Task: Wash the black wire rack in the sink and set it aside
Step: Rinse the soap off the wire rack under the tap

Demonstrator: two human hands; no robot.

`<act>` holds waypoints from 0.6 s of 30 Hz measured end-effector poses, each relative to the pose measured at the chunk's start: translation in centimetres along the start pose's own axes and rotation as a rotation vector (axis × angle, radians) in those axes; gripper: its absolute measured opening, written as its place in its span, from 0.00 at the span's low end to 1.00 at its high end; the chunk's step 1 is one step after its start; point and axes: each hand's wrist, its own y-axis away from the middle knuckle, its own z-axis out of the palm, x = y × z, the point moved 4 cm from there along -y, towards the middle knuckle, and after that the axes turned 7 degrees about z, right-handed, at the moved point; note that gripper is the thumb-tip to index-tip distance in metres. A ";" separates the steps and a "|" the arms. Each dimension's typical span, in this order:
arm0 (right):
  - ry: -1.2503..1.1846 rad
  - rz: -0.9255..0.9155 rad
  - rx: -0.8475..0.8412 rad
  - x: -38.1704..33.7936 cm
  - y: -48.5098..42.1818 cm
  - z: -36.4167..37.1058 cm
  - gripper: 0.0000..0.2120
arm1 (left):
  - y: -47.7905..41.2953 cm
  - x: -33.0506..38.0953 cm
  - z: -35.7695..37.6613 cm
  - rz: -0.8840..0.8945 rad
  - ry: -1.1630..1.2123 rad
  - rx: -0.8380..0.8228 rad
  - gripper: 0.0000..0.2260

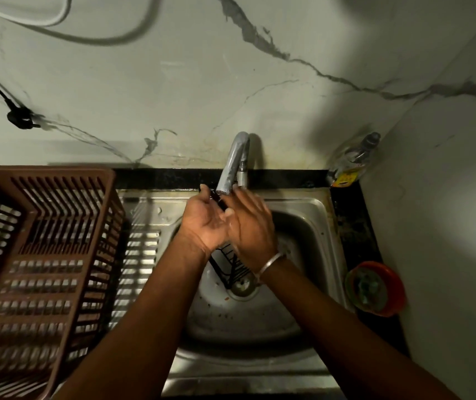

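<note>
The black wire rack (pixel 232 268) stands tilted in the steel sink (pixel 314 223), its lower end near the drain and its top bar under the faucet spout (pixel 231 171). My left hand (pixel 203 223) is turned palm inward and holds the rack's top bar across its fingers. My right hand (pixel 252 229), with a metal bangle at the wrist, lies flat against the rack from the right with straight fingers. Both hands hide most of the rack's upper half. I cannot make out whether water is running.
A brown plastic dish basket (pixel 43 255) sits on the ribbed drainboard at left. A clear bottle (pixel 352 161) stands at the back right corner. An orange bowl (pixel 375 287) rests on the black counter right of the sink. Cables and a plug (pixel 20 118) hang on the marble wall.
</note>
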 end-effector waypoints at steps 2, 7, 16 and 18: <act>0.061 0.177 -0.056 0.8 -1.5 0.4 0.27 | -0.5 -0.1 -0.2 0.041 -0.034 0.015 0.28; 0.160 0.300 -0.338 -1.3 -3.3 0.9 0.29 | 0.5 0.8 -0.3 0.079 -0.203 0.065 0.23; 0.018 0.506 -0.378 -0.5 -6.2 0.0 0.24 | 1.2 1.7 -0.7 0.092 -0.439 0.243 0.24; 0.069 0.528 -0.330 -1.1 -5.8 0.1 0.26 | 1.1 2.0 -0.7 0.097 -0.476 0.258 0.22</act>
